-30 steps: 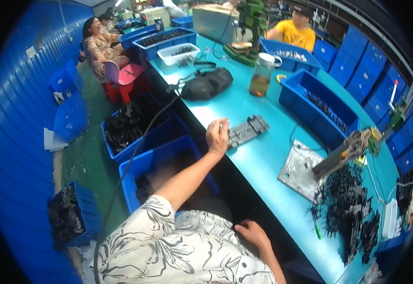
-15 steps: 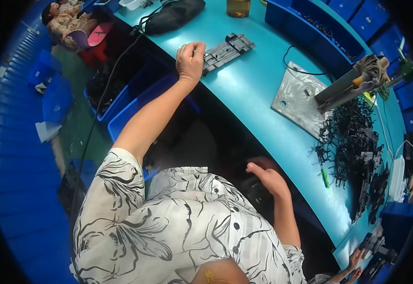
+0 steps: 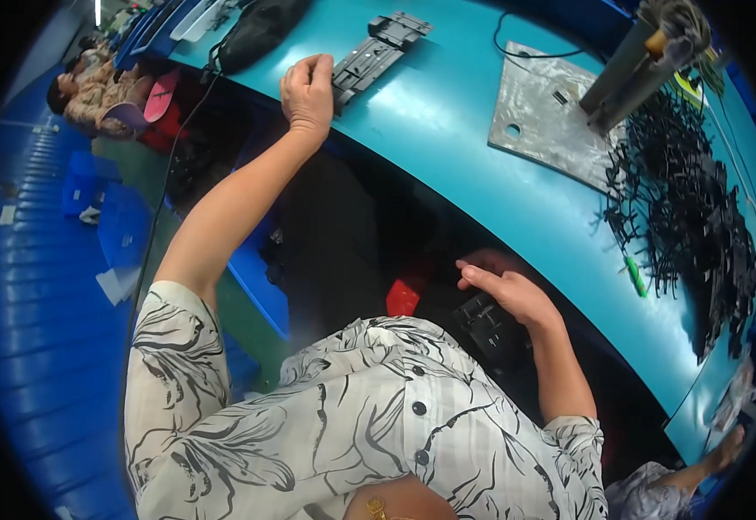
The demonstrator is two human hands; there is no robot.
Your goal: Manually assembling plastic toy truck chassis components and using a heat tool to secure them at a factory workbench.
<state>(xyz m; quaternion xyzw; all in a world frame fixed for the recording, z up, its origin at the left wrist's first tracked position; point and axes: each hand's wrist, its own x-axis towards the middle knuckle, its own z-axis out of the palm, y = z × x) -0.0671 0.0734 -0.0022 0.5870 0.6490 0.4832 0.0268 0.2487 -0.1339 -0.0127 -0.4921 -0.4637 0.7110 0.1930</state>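
My left hand (image 3: 308, 95) is at the table's near edge, fingers bent and drawn together, against the near end of a long black-grey plastic chassis-like part (image 3: 369, 65). That part lies flat on the turquoise table. Whatever the fingers pinch, if anything, is hidden. My right hand (image 3: 516, 295) hovers below the table edge, in front of my body. Its thumb is stretched out and the other fingers are partly in shadow, with nothing visible in them. Just beneath it is a dark blocky part (image 3: 482, 321), only partly seen.
A metal plate (image 3: 525, 113) with an upright post stands on the table (image 3: 447, 139). Right of it lie a heap of black plastic pieces (image 3: 681, 182) and a green tool (image 3: 635, 277). A black bag (image 3: 261, 35) lies far left. Another person's arm (image 3: 698, 472) shows lower right.
The whole view has shifted, so the table and its things sit higher. A red object and the dark blocky part have come into sight below the table. My left hand stays by the chassis-like part.
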